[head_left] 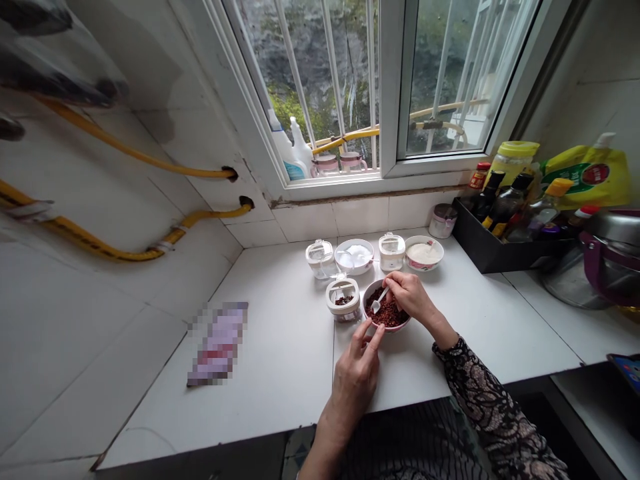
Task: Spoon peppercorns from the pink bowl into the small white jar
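Observation:
My right hand [407,293] is closed on the handle of a small white spoon [377,305], whose bowl end is at the dark red peppercorn-like grains [386,317]. These grains fill a round bowl [400,327] with a pinkish outside. My left hand [356,363] has its fingers stretched apart, with the fingertips touching the bowl's near rim. Just left of the bowl stands a clear seasoning jar [343,307] with a white rim and some similar grains inside. Behind are two more seasoning jars [320,259], a bowl of white powder [355,257] and a bowl of off-white granules [424,253].
A black box [493,252] of bottles stands at the back right, near a metal pot [570,273] with a purple handle. A lidded jar [443,220] sits by the wall under the window. A blurred purple item [220,343] lies on the white counter [280,373].

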Demonstrator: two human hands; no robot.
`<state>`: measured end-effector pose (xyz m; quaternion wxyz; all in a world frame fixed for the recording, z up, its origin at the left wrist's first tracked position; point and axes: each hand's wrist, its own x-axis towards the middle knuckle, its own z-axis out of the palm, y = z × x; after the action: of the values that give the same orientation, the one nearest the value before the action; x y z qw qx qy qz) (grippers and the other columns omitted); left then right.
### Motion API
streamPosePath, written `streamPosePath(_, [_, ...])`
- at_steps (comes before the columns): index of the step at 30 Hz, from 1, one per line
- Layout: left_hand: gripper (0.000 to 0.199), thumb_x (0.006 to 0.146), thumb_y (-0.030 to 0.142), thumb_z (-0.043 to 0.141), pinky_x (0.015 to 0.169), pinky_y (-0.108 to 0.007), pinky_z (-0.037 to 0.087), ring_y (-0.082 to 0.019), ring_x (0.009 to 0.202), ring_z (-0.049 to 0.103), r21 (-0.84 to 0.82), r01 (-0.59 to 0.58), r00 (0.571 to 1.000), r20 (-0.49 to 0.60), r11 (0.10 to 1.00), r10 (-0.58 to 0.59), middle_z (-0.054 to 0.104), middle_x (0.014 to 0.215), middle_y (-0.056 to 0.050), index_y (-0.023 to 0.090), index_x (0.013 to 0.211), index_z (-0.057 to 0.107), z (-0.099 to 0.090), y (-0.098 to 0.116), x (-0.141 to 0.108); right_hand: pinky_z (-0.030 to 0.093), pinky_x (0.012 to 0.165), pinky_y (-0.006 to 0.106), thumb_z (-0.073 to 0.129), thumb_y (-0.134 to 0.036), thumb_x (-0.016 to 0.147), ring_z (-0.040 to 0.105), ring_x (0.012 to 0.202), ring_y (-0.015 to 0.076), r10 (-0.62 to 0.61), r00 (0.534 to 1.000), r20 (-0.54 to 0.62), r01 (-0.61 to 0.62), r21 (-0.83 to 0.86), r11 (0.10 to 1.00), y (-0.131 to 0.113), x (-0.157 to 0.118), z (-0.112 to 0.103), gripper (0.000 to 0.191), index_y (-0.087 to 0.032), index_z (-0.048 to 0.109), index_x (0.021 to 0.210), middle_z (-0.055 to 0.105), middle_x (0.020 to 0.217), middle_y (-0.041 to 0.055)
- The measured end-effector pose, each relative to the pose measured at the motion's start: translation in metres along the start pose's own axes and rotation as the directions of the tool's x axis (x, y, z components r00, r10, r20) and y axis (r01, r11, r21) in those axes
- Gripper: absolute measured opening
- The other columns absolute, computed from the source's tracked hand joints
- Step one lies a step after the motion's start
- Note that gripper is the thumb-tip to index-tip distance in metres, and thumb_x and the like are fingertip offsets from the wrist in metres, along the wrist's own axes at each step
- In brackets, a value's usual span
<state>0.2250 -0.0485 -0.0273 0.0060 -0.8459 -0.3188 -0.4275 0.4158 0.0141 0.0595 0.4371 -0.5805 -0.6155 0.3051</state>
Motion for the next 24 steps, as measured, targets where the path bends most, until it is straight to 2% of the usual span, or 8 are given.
streamPosePath(5, [0.070, 0.093, -0.002, 0.042, 0.077, -0.028, 0.063, -0.016, 0.093, 0.071, -0.003, 0.000, 1.000, 0.002, 1.000, 0.000, 0.056, 0.138, -0.017, 0.026, 0.157, 0.036, -0.0003, 0.0008, 0.0007, 0.035, 0.041, 0.024, 0.048, -0.021, 0.092, 0.044, 0.032, 0.0112, 0.104, 0.995, 0.007, -0.104, 0.125, 0.987, -0.0015, 0.0008, -0.0020, 0.022, -0.021, 0.058, 0.073, 0.063, 0.051, -0.0040])
streamPosePath(12, [0.070, 0.092, -0.004, 0.043, 0.081, -0.028, 0.063, -0.018, 0.099, 0.071, -0.007, -0.006, 1.000, -0.019, 1.000, 0.005, 0.055, 0.139, -0.017, 0.025, 0.156, 0.037, 0.0004, 0.0009, 0.0011, 0.039, 0.046, 0.023, 0.049, -0.016, 0.092, 0.045, 0.035, 0.0101, 0.027, 0.998, 0.058, -0.029, 0.028, 0.999, -0.0056, -0.0024, 0.0016, 0.024, -0.021, 0.057, 0.070, 0.060, 0.049, -0.0050])
streamPosePath(17, [0.071, 0.093, -0.003, 0.043, 0.080, -0.028, 0.063, -0.017, 0.097, 0.071, -0.005, 0.004, 1.000, 0.003, 1.000, -0.004, 0.055, 0.139, -0.017, 0.026, 0.157, 0.035, -0.0005, 0.0007, 0.0003, 0.041, 0.049, 0.024, 0.048, -0.019, 0.094, 0.048, 0.037, 0.0111, 0.040, 0.999, 0.020, -0.041, 0.041, 0.998, -0.0034, -0.0012, -0.0010, 0.022, -0.021, 0.058, 0.075, 0.063, 0.051, -0.0044])
streamPosePath(24, [0.073, 0.093, -0.002, 0.042, 0.084, -0.029, 0.063, -0.019, 0.103, 0.070, -0.016, 0.004, 1.000, 0.003, 1.000, -0.003, 0.054, 0.143, -0.016, 0.027, 0.159, 0.030, -0.0004, 0.0004, 0.0004, 0.042, 0.054, 0.025, 0.050, -0.018, 0.093, 0.054, 0.046, 0.0138, -0.059, 0.998, -0.008, 0.059, -0.061, 0.996, 0.0009, -0.0014, -0.0003, 0.023, -0.021, 0.059, 0.072, 0.062, 0.052, -0.0030])
